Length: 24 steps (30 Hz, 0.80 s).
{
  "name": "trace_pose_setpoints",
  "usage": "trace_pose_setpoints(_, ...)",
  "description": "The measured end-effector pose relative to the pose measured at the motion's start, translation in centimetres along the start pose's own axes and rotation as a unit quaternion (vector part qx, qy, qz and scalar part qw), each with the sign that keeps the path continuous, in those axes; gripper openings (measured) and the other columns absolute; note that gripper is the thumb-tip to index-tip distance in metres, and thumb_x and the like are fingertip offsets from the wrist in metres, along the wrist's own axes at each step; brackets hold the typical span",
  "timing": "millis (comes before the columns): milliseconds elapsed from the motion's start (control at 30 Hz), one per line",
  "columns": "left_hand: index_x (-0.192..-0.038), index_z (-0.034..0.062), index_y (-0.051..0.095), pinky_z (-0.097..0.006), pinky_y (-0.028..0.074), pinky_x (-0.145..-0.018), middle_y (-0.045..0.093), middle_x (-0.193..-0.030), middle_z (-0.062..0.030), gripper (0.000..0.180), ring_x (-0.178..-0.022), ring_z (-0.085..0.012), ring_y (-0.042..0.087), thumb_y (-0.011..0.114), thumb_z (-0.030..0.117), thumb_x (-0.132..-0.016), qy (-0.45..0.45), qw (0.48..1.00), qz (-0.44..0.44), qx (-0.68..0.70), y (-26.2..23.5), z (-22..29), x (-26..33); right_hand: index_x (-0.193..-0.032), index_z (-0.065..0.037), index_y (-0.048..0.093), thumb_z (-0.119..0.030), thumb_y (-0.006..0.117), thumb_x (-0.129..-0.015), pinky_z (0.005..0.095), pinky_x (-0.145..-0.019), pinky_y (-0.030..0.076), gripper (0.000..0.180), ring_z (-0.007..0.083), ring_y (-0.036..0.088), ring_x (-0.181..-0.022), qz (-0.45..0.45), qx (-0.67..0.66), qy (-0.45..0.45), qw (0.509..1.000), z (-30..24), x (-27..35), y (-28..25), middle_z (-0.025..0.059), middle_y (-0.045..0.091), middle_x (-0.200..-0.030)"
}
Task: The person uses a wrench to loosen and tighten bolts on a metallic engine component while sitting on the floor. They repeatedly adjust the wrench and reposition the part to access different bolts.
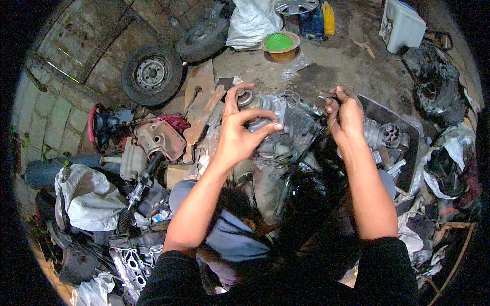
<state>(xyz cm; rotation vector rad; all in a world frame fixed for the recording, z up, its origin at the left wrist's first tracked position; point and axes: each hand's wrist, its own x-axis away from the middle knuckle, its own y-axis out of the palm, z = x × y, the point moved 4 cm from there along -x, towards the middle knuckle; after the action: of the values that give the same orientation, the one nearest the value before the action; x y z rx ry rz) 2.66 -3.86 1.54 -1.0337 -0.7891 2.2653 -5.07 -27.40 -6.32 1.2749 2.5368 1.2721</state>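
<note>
- Head view showed your left hand (240, 133) spread over a grey metal car part (268, 109), thumb and forefinger pinching round the rusty round fitting (246, 98) at its upper end while the other fingers lay along the casing.
- The part sat in front of you, above your knees, with a dark plastic tray (393, 115) just to its right and cluttered workshop floor all round.
- Your right hand (346, 116) was clenched, knuckles up, close to the part's right side; something thin and dark seemed to poke from the fist, but I could not tell what it gripped.
- The tray held other grey metal pieces (384, 135), lying just beside your right wrist.
- Off to the left lay a reddish metal housing (162, 138), and beyond it two wheels with tyres (152, 74); a green bowl (279, 42) stood on a tub further back.
- Risk, as I judged it: your left hand pinched more than it grasped, so the heavy casing could roll or drop onto your legs if the right hand pushed hard against it.
- Oil or grime on the metal could make that pinch slip.
- Anything small coming loose would likely vanish into the rags, plastic bags and scrap crowded round your knees.
- Sharp casting edges sat close to your bare fingers, so a sudden slip could cut them.
</note>
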Motion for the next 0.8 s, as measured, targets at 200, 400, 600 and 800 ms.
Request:
trace_pose_setpoints(200,-0.097,0.0238,0.084,-0.055,0.013,-0.124,0.033,-0.16,-0.0207,0.027,-0.154,-0.0432,0.014,0.09,0.028,-0.07,0.036,0.997,0.001,-0.065,0.1,-0.4,0.4,-0.119,-0.003,0.053,-0.011,0.057,-0.102,0.032,-0.058,0.047,0.018,0.0229,0.062,-0.072,0.009,0.032,-0.022,0.999,-1.5,0.2,-1.9,0.0125,0.066,-0.1)
trace_pose_setpoints(400,-0.098,0.0225,0.083,-0.06,0.009,-0.123,0.038,-0.161,-0.0139,0.02,-0.156,-0.0425,0.009,0.084,0.026,-0.079,0.09,0.975,0.095,-0.182,-0.2,2.6,0.6,-0.117,-0.003,0.054,-0.01,0.056,-0.102,0.0327,-0.061,0.047,0.017,0.0238,0.062,-0.074,0.021,0.041,-0.036,0.998,-2.9,0.4,-3.8,0.0133,0.066,-0.1)
trace_pose_setpoints(600,-0.103,0.0119,0.08,-0.05,0.029,-0.121,0.076,-0.117,-0.0063,0.022,-0.142,-0.0342,0.047,0.078,0.009,-0.082,0.122,0.987,-0.066,-0.079,0.1,1.5,-0.3,-0.12,-0.002,0.053,-0.008,0.055,-0.102,0.0334,-0.061,0.047,0.019,0.0237,0.061,-0.074,0.04,0.056,-0.047,0.997,-3.7,0.9,-4.7,0.0131,0.065,-0.099)
trace_pose_setpoints(800,-0.102,0.0121,0.08,-0.049,0.037,-0.114,0.078,-0.1,-0.0052,0.022,-0.131,-0.0313,0.058,0.077,0.006,-0.081,0.119,0.989,-0.034,-0.077,-0.3,2.3,-0.5,-0.12,-0.003,0.053,-0.008,0.057,-0.102,0.0336,-0.061,0.047,0.02,0.0233,0.061,-0.074,0.024,0.037,-0.044,0.998,-3.9,0.8,-5.3,0.0122,0.065,-0.098)
